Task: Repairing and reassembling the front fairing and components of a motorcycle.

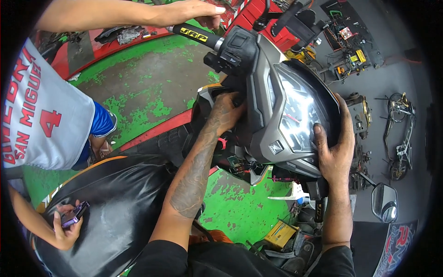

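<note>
A grey scooter handlebar cover [263, 106] with a glass-faced instrument panel [295, 115] fills the centre right. My right hand [338, 150] grips the panel's right edge, thumb on its face and fingers around the outer rim. On the cover's left side, my left hand [227, 113] reaches in underneath with curled fingers. What it grips is hidden by the cover and a dark part. Above it are the left switch housing [237, 46] and a black handlebar grip [196, 36] with a yellow label. Another person's hand [207, 14] hovers over that grip.
At left stands a person in a white jersey [44, 111]. Another hand holds a purple phone [74, 214] over the black scooter seat [110, 207]. A mirror [384, 203] sticks out at right. Beyond lie a yellow box [280, 234], a bare motorcycle frame [400, 138] and a red cabinet [251, 18].
</note>
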### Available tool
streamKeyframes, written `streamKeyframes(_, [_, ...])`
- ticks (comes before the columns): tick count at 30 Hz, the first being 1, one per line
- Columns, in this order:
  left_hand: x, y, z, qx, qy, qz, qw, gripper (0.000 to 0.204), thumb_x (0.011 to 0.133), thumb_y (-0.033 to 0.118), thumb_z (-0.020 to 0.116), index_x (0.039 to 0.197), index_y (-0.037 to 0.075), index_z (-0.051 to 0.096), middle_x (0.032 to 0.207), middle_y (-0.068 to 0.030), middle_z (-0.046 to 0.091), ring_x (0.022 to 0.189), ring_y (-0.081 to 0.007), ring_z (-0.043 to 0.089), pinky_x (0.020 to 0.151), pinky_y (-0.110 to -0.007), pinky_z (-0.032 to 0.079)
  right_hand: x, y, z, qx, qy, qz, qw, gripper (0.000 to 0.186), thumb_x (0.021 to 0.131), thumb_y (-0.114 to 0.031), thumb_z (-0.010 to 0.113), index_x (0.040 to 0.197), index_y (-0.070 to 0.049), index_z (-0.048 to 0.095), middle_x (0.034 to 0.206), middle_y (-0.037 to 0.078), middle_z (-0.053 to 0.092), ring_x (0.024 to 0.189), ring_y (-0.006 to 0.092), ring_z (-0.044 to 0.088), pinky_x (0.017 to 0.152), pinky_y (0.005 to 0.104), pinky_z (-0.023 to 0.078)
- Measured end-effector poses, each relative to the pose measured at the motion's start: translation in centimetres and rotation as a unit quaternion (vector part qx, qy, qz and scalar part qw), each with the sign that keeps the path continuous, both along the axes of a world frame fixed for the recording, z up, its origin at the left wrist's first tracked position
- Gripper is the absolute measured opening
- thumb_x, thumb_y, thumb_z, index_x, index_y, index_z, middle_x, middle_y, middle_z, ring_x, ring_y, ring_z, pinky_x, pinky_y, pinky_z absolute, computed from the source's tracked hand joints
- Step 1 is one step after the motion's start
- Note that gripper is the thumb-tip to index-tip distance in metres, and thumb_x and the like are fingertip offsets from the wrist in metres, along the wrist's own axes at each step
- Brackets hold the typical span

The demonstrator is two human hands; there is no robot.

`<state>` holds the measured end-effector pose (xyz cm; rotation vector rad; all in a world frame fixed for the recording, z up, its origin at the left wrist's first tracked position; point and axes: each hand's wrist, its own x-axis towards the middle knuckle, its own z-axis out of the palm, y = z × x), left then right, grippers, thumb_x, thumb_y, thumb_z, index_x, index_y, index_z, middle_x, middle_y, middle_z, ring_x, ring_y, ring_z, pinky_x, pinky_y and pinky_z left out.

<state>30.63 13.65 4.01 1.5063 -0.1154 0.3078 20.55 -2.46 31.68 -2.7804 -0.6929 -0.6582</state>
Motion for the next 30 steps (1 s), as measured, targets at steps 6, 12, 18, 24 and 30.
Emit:
streamKeyframes(6, [-1.8, 0.5, 3.8, 0.007, 0.04, -0.002, 0.999, 0.044, 0.085, 0.027, 0.069, 0.107, -0.011, 0.066, 0.098, -0.0282, 0.069, 0.096, -0.0395, 0.068, 0.084, -0.041, 0.052, -0.5, -0.4, -0.2, -0.011, -0.003, -0.016, 1.0, 0.067, 0.087, -0.019, 0.071, 0.144, 0.0, 0.042, 0.138, 0.022, 0.052, 0.13, 0.0323, 0.05, 0.11, 0.0421, 0.038])
streamKeyframes(12, [-3.8, 3.4, 4.6, -0.043, 0.107, -0.064, 0.991, 0.037, 0.085, 0.023, 0.071, 0.106, -0.007, 0.068, 0.091, -0.0213, 0.071, 0.087, -0.0276, 0.07, 0.08, -0.038, 0.053, -0.5, -0.3, -0.5, 0.01, 0.014, 0.0, 1.0, 0.064, 0.091, -0.023, 0.068, 0.144, 0.0, 0.041, 0.14, 0.021, 0.051, 0.132, 0.0316, 0.049, 0.11, 0.0421, 0.037])
streamKeyframes(18, [-7.1, 3.5, 2.7, -0.315, 0.191, 0.095, 0.925, 0.018, 0.089, 0.016, 0.069, 0.099, 0.001, 0.07, 0.082, -0.0043, 0.07, 0.06, -0.0068, 0.059, 0.054, -0.022, 0.044, -0.2, -0.9, -0.9, 0.009, -0.015, -0.019, 1.0, 0.064, 0.093, -0.024, 0.068, 0.144, 0.004, 0.04, 0.143, 0.021, 0.048, 0.133, 0.0292, 0.047, 0.113, 0.0399, 0.032])
streamKeyframes(24, [-16.4, -6.5, -14.7, -0.311, 0.334, 0.258, 0.851, 0.017, 0.088, 0.015, 0.071, 0.099, 0.001, 0.069, 0.08, -0.0049, 0.067, 0.06, -0.0104, 0.058, 0.054, -0.027, 0.046, 0.2, -0.8, -1.4, 0.043, 0.005, 0.016, 0.999, 0.06, 0.098, -0.026, 0.062, 0.146, 0.003, 0.039, 0.145, 0.02, 0.047, 0.133, 0.0268, 0.046, 0.113, 0.0386, 0.032])
streamKeyframes(30, [-20.8, -15.8, -33.8, -0.263, 0.539, 0.278, 0.75, 0.018, 0.084, 0.016, 0.07, 0.094, 0.001, 0.07, 0.088, -0.0087, 0.072, 0.069, -0.0207, 0.067, 0.066, -0.035, 0.053, -0.3, -2.6, -0.6, -0.074, -0.085, -0.042, 0.993, 0.053, 0.103, -0.026, 0.053, 0.144, 0.005, 0.04, 0.143, 0.02, 0.048, 0.129, 0.0275, 0.047, 0.11, 0.0384, 0.035])
